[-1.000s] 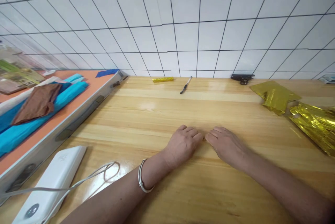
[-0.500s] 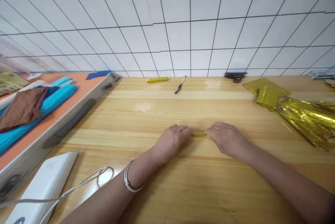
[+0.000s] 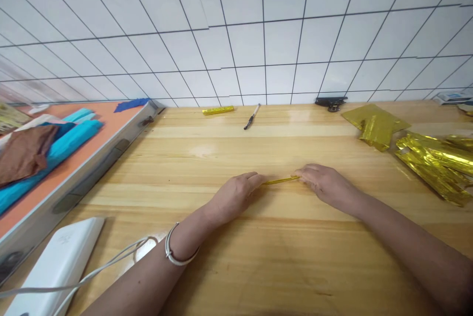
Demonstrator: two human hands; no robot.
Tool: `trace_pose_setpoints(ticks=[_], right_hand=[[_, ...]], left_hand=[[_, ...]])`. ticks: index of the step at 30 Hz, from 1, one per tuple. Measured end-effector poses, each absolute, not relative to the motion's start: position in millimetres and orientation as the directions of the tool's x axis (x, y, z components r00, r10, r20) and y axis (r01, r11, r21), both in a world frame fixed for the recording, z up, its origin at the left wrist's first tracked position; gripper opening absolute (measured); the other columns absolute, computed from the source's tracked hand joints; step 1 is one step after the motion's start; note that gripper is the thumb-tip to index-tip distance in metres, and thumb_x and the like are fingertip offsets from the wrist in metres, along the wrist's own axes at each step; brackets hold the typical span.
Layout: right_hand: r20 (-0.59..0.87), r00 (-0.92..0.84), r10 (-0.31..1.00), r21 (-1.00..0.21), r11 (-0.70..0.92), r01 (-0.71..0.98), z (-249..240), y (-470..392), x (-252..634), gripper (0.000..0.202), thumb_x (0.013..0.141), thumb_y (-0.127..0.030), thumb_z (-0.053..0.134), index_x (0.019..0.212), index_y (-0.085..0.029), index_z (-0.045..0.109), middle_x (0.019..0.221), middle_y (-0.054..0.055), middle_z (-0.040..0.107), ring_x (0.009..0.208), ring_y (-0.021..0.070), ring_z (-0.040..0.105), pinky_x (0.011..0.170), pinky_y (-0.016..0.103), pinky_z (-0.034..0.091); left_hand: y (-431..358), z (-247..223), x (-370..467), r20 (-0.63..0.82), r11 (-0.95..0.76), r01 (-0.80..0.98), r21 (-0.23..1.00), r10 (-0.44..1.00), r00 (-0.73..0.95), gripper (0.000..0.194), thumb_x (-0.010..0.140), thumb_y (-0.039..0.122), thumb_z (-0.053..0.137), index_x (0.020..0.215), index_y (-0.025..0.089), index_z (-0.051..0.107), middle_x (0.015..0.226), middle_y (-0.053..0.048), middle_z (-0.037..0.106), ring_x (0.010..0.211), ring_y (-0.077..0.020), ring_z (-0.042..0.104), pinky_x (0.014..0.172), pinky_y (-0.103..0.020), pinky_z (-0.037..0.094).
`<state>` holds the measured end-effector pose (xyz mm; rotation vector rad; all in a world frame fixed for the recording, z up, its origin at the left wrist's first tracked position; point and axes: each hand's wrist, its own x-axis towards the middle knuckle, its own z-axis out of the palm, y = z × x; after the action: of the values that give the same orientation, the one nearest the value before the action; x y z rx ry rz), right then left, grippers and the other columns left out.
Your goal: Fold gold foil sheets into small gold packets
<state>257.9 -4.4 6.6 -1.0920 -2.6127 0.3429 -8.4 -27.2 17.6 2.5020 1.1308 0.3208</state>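
A narrow gold foil strip (image 3: pixel 280 181) stretches between my two hands, just over the middle of the wooden table. My left hand (image 3: pixel 239 193), with a silver bangle at the wrist, is closed on the strip's left end. At the right end, the fingers of my right hand (image 3: pixel 322 183) pinch it. My fingers cover both ends, and I cannot tell whether the strip touches the table. To the right of my right hand lie a flat gold foil sheet (image 3: pixel 375 126) and a pile of shiny gold foil strips (image 3: pixel 436 165).
Near the tiled wall (image 3: pixel 244 45) lie a gold foil piece (image 3: pixel 218 110), a pen (image 3: pixel 252 117) and a black object (image 3: pixel 331 103). A white device (image 3: pixel 61 262) with a cable (image 3: pixel 92 275) sits at left, beside an orange-topped surface (image 3: pixel 94 146) holding blue rolls (image 3: pixel 66 148) and brown material (image 3: pixel 25 153).
My hands have moved slightly apart, so more of the gold strip shows between them. The strip now slants up to the right. The camera view has shifted a little.
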Motion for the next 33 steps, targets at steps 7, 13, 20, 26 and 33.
trace_pose_setpoints(ticks=[7, 13, 20, 26, 33], right_hand=[[0.253, -0.64, 0.725, -0.3, 0.688, 0.661, -0.4, -3.8, 261.5, 0.022, 0.092, -0.022, 0.041, 0.101, -0.018, 0.061, 0.092, 0.007, 0.068, 0.085, 0.0182, 0.063, 0.072, 0.029, 0.049], [0.219, -0.669, 0.711, -0.286, 0.702, 0.652, -0.4, -3.5, 265.9, 0.025, 0.093, -0.026, 0.039, 0.104, -0.017, 0.06, 0.094, 0.008, 0.068, 0.085, 0.0185, 0.064, 0.073, 0.031, 0.05], [0.171, -0.758, 0.629, -0.272, 0.77, 0.577, 1.0, -2.2, 272.0, 0.034, 0.093, -0.019, 0.036, 0.124, -0.019, 0.049, 0.103, 0.006, 0.068, 0.092, 0.0183, 0.064, 0.078, 0.032, 0.052], [0.225, -0.772, 0.595, -0.213, 0.803, 0.557, -0.1, -2.3, 277.3, 0.04, 0.092, -0.016, 0.038, 0.132, -0.022, 0.041, 0.101, 0.003, 0.068, 0.091, 0.017, 0.064, 0.076, 0.03, 0.051], [0.256, -0.773, 0.58, -0.105, 0.812, 0.575, -5.7, -0.5, 277.5, 0.037, 0.092, -0.015, 0.037, 0.129, -0.02, 0.046, 0.099, 0.004, 0.068, 0.089, 0.0161, 0.064, 0.073, 0.027, 0.051]], left_hand=[[-23.6, 8.8, -16.8, 0.083, -0.577, 0.737, 0.352, 0.804, 0.589, 0.046, 0.079, 0.002, 0.039, 0.119, 0.022, 0.049, 0.089, -0.003, 0.058, 0.077, -0.0144, 0.059, 0.068, -0.023, 0.046], [-21.6, 6.0, -18.4, 0.077, -0.606, 0.757, 0.246, 0.79, 0.608, 0.051, 0.078, 0.001, 0.04, 0.123, 0.024, 0.045, 0.088, -0.002, 0.057, 0.075, -0.0144, 0.058, 0.065, -0.022, 0.045], [-18.9, 9.2, -20.7, 0.089, -0.623, 0.765, 0.165, 0.782, 0.617, 0.039, 0.083, 0.011, 0.042, 0.12, 0.025, 0.046, 0.086, -0.001, 0.057, 0.077, -0.0148, 0.058, 0.064, -0.022, 0.042], [-18.1, 9.7, -21.4, 0.112, -0.629, 0.759, 0.169, 0.777, 0.619, 0.047, 0.08, 0.005, 0.041, 0.122, 0.024, 0.046, 0.085, -0.001, 0.058, 0.073, -0.0133, 0.056, 0.063, -0.021, 0.041], [-11.9, 1.0, -23.4, 0.118, -0.64, 0.752, 0.158, 0.769, 0.629, 0.038, 0.085, 0.011, 0.042, 0.121, 0.023, 0.046, 0.088, -0.001, 0.06, 0.079, -0.0151, 0.056, 0.068, -0.024, 0.04]])
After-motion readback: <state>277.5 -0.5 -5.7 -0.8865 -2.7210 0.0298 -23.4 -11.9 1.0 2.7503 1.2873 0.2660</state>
